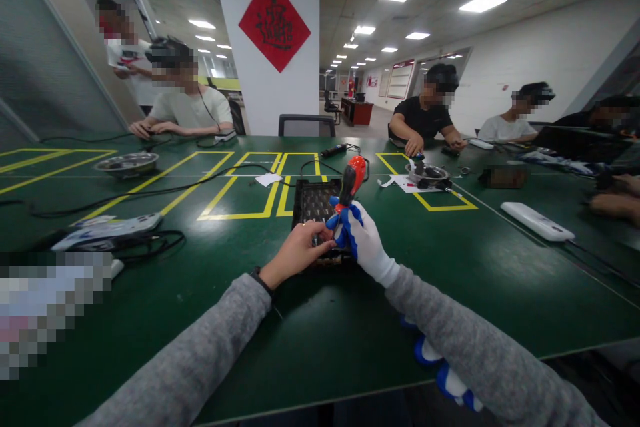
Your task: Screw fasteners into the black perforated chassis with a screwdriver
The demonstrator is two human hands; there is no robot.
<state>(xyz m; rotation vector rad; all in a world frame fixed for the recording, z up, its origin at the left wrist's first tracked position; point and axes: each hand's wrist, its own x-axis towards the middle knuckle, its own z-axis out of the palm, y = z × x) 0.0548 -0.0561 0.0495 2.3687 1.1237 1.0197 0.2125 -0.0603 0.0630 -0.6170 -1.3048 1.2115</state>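
Observation:
My right hand [367, 240], in a white glove with blue palm and fingers, is closed around a screwdriver with a red and black handle [353, 180]. The handle points up; its shaft and tip are hidden by the fingers. Bare, with a dark band at the wrist, my left hand [299, 250] has its fingers closed around a small dark piece [316, 239], too covered to name. Both hands are close together over the near part of a black tray [313, 200] with rows of small metallic pieces inside.
Another glove [443, 370] lies beneath my right forearm at the table's front edge. Metal bowls [127, 163] stand left and far right, the right one near a co-worker [425, 110]. Cables cross the left side. A white power bank-like box [537, 221] lies right.

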